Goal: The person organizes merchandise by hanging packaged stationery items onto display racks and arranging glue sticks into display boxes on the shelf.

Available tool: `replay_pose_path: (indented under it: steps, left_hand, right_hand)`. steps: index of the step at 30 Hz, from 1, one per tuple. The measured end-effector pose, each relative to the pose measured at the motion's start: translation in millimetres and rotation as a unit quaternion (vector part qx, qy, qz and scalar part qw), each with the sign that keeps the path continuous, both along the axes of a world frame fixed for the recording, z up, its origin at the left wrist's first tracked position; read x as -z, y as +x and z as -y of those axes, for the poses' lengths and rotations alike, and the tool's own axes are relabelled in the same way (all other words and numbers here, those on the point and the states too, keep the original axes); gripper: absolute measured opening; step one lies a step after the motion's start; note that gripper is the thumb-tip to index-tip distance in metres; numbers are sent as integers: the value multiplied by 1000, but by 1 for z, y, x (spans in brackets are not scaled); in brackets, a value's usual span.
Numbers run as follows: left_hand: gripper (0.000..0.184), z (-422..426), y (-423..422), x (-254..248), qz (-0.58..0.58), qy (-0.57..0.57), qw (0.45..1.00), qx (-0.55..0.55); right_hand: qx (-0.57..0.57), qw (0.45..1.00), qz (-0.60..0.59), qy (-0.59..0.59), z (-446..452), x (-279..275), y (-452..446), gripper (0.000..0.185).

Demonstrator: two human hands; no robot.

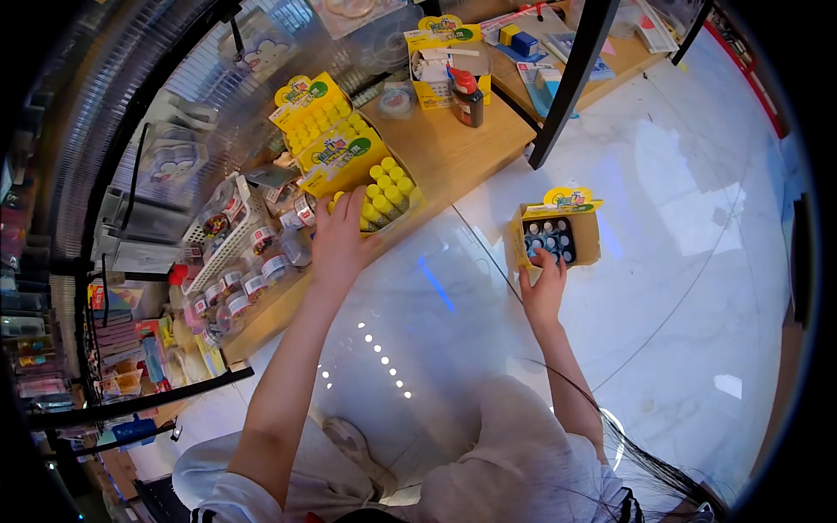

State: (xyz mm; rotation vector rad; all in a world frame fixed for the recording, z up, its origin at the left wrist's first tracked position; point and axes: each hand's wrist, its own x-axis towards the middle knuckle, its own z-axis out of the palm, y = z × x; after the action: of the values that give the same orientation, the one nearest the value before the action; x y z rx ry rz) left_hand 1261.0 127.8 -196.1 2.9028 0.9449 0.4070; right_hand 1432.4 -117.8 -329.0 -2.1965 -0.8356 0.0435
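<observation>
My left hand (pixel 338 240) is at the near left corner of a yellow display box (pixel 336 161) on the wooden shelf. Its fingers curl over yellow-capped tubes (pixel 384 202), and a yellow cap shows between them. Over on the floor stands a small open yellow carton (pixel 588 242) with a dark tray of pale-ended tubes (pixel 547 235) inside. My right hand (pixel 546 288) reaches over the carton's near edge, fingers bent onto the front tubes. Whatever is between those fingertips is hidden.
Left of the display box are several small clear jars (pixel 253 286) and a white basket (pixel 222 248). A dark bottle with a red cap (pixel 467 98) stands by another yellow box (pixel 440 65). A black shelf post (pixel 571 83) rises between the shelf sections. Glossy tiles (pixel 671 288) cover the floor.
</observation>
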Motion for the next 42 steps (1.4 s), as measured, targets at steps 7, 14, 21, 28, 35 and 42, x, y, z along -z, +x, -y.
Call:
replay_pose_path:
  steps: [7,14,21,28,35,42]
  left_hand:
    - [64,-1,9,-8,-26,-60,998,2]
    - [61,15,49,-10,-40,-73,997,5]
    - [64,20,96,4,-3,-45,999,32]
    - [60,30,68,0,-8,-33,998,45]
    - [49,100,-24,8,-65,-87,991,82]
    - [47,121,-94,85,-100,-81,991,-15]
  right_hand:
    - [13,999,-29,37,-1,-5,-2,41]
    - [29,999,-1,23,2,-10,3,36]
    - [61,997,-2,49,8,-17,9,39]
    - [99,994,45,19,22,-20,24,44]
    - [-124,965,97,209,-57,-117,54,46]
    - [-59,987,-38,144,-224,-104,114,47]
